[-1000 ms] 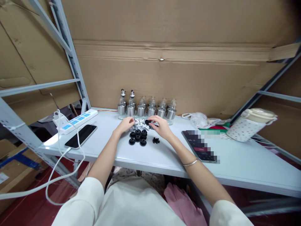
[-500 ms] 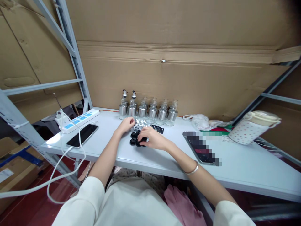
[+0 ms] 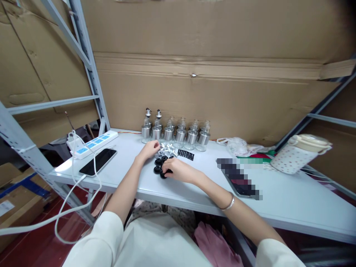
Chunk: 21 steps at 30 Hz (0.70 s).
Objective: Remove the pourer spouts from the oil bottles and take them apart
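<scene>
My left hand (image 3: 150,150) rests with curled fingers at the left edge of a pile of shiny silver parts (image 3: 167,150); whether it holds anything is too small to tell. Just in front of the pile lie several round black caps (image 3: 157,169). My right hand (image 3: 178,170) is closed over the right side of these caps, its fingertips on a black cap. Small black pieces (image 3: 185,154) lie in a row right of the silver pile. Behind stand several glass bottles with metal sleeves (image 3: 180,135); two at the left carry silver and black spouts (image 3: 158,114).
A power strip (image 3: 96,144) and a phone (image 3: 98,162) with white cables are at the left. To the right lie a partly pixelated device (image 3: 237,180), a plastic bag (image 3: 237,147) and a dotted jug (image 3: 294,155). Cardboard (image 3: 222,104) stands behind the table.
My right hand has shifted slightly right and lower over the black caps. My left hand stays by the silver pile. The whole view has tilted a little.
</scene>
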Each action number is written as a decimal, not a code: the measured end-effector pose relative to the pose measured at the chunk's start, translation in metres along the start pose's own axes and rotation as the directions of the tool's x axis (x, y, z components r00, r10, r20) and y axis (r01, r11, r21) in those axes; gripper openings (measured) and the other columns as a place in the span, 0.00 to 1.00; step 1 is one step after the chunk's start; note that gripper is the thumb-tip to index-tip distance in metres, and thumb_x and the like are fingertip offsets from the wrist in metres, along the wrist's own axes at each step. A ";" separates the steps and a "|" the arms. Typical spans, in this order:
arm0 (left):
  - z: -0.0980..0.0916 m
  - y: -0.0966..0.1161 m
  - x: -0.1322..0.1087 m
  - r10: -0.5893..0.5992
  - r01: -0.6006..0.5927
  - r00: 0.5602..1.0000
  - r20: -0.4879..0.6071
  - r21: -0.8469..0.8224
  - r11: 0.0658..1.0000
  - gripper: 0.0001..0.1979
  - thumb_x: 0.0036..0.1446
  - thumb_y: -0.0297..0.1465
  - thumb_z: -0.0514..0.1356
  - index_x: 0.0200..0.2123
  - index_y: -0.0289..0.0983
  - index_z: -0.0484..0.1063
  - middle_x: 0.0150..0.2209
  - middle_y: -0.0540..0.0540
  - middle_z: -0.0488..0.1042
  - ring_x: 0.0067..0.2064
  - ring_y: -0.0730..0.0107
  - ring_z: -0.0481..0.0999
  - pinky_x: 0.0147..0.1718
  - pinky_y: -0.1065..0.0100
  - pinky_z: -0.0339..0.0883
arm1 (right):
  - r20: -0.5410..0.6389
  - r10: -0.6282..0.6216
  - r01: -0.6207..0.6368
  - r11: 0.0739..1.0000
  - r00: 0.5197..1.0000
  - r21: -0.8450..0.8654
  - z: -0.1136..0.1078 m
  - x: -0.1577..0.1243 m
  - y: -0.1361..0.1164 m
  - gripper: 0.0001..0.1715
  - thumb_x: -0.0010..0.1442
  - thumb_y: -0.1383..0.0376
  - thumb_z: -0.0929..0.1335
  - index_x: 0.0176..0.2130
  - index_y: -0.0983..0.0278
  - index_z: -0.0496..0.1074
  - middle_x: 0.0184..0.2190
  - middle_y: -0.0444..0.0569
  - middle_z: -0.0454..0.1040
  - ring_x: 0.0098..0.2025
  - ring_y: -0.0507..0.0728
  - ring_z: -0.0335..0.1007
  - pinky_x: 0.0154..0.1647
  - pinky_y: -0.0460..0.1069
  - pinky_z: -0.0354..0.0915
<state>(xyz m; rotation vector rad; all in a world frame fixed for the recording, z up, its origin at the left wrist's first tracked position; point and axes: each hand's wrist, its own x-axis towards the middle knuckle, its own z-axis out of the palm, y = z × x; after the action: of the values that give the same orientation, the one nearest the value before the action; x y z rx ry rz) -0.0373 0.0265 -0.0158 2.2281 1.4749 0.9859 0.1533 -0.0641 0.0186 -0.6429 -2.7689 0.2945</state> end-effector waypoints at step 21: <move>-0.005 0.012 -0.001 -0.019 0.015 0.997 -0.069 -0.055 0.998 0.06 0.52 0.26 0.53 0.29 0.34 0.70 0.25 0.50 0.71 0.29 0.72 0.67 0.30 0.72 0.59 | -0.476 0.452 -0.552 0.829 0.754 -0.088 -0.101 0.170 0.105 0.25 0.58 0.73 0.63 0.55 0.72 0.63 0.53 0.62 0.69 0.54 0.61 0.66 0.55 0.51 0.59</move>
<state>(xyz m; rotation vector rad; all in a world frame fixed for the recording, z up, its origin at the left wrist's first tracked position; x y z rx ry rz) -0.0321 0.0201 -0.0055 2.1604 1.4753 1.0946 0.0808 0.1191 0.1252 -1.3440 -2.1613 -0.0648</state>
